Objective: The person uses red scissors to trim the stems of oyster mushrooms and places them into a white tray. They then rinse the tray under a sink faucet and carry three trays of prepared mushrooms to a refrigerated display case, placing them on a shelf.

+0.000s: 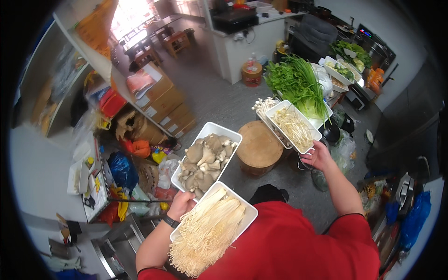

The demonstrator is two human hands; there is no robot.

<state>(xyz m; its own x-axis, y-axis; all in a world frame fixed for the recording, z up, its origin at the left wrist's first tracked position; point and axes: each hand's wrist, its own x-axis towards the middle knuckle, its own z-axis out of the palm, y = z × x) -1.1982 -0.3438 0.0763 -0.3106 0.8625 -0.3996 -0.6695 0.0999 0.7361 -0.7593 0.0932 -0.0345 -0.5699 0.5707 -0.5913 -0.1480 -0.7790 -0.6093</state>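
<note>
My left hand [183, 204] grips the near end of a white tray of oyster mushrooms [206, 159]. A white tray of enoki mushrooms [210, 227] lies over that hand's forearm, against my red shirt. At the right, my right hand [316, 155] is at the near corner of a white tray of bean sprouts [292, 126], fingers touching or just beneath it; whether it grips is not clear. That tray overlaps another with thin white-stemmed mushrooms [264, 105]. Beyond them, leafy greens and long green stalks [297, 84] are heaped on a white tray.
A round wooden-topped stool or drum [259, 145] stands between the trays. Stacked cardboard boxes [164, 101] are at the left, plastic bags [122, 171] nearer. More vegetable trays [339, 71] and a steel pot [376, 52] are at the upper right. A red bucket [252, 75] stands by the counter.
</note>
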